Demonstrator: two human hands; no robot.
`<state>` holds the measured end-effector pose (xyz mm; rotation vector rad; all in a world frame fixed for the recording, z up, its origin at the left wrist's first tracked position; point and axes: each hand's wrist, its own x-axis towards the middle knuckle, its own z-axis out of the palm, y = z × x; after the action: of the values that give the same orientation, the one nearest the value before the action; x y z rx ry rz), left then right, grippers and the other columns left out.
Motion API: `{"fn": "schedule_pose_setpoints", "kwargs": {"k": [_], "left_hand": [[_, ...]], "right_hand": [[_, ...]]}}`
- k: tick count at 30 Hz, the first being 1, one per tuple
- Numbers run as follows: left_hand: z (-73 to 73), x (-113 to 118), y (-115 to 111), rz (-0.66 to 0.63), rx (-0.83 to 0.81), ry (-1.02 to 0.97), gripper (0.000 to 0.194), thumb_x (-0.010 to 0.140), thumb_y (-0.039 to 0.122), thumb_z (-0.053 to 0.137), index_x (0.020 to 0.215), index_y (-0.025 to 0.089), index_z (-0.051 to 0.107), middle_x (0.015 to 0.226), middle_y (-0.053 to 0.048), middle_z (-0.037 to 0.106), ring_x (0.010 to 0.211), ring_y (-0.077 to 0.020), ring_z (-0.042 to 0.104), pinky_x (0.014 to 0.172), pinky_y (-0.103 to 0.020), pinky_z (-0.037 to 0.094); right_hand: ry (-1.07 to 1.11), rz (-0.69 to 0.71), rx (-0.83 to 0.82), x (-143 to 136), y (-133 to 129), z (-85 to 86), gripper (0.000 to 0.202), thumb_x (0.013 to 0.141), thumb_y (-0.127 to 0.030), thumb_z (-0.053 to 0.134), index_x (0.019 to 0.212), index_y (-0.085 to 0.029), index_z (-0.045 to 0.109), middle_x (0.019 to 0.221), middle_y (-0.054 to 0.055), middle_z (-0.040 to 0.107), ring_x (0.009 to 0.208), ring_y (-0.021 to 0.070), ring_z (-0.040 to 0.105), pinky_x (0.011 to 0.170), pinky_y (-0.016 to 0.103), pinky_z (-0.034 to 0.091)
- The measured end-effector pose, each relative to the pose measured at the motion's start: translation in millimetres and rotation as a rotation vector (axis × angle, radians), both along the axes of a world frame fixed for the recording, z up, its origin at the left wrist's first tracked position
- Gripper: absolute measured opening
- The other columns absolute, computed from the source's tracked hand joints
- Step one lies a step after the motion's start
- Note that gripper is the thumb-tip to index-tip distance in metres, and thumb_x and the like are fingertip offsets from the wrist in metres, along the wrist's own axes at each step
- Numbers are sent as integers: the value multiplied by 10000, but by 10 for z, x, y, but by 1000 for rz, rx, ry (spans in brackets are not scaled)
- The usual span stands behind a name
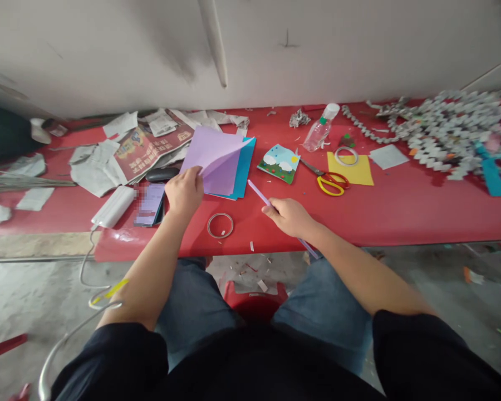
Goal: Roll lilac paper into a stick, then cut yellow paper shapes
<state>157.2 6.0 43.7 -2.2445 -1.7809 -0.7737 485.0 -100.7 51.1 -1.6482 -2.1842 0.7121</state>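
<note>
My left hand [185, 190] pinches the near left corner of a purple sheet of paper [211, 147], which is lifted and bent. Beneath it lie another purple sheet and a blue sheet [247, 161]. My right hand [290, 216] is closed around a thin purple paper strip [258, 192], whose upper end points toward the sheets and whose lower end shows below the wrist. Beyond my right hand lies a small card with clouds and flowers [279, 163]. Beside the card are scissors with red and yellow handles [328, 178]. A roll of tape [220, 225] rests between my hands.
A phone [150, 204], white power bank [114, 206] and dark mouse [162, 175] lie at left, near newspaper [150, 146]. Toward the right are a clear bottle [319, 131], yellow paper [362, 171], another tape ring [346, 156] and a heap of folded paper chains [446, 131].
</note>
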Motion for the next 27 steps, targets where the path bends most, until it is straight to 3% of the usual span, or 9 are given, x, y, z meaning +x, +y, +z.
{"fn": "schedule_pose_setpoints", "kwargs": {"k": [4,9,14,21,27], "left_hand": [[51,-137,-50,60,227,-195,383,1058,364,510,1285,157,739,895,-96,768,817,-221,739,773,-318,485],[117,-61,-310,56,424,-368,353,1031,368,579,1233,138,754,757,-45,681,620,-150,606,662,-294,461],[175,54,-608,-140,598,-388,279,976,360,642,1146,186,780,819,-62,746,665,-175,682,665,-309,515],[421,280,-898,-354,275,-515,220,990,323,666,1127,234,814,899,-37,819,660,-134,707,615,-249,522],[546,340,-1077,-444,-62,-824,286,991,498,697,1072,252,818,819,-37,785,619,-144,660,547,-260,513]], "right_hand": [[10,69,100,2,-139,153,499,1124,-605,345,900,-218,567,777,41,674,664,178,546,624,320,202],[17,141,208,-51,-283,268,422,1145,-491,372,953,-204,616,827,48,721,707,178,596,632,324,230],[56,204,330,-67,-342,294,351,1147,-413,414,1119,-182,677,975,70,768,815,187,662,691,320,325],[103,213,361,-38,-354,354,340,1145,-384,405,1179,-173,669,952,71,752,785,190,648,708,324,383],[129,250,380,-20,-403,395,351,1138,-390,389,1211,-193,670,990,84,777,786,197,662,716,333,420]]}}
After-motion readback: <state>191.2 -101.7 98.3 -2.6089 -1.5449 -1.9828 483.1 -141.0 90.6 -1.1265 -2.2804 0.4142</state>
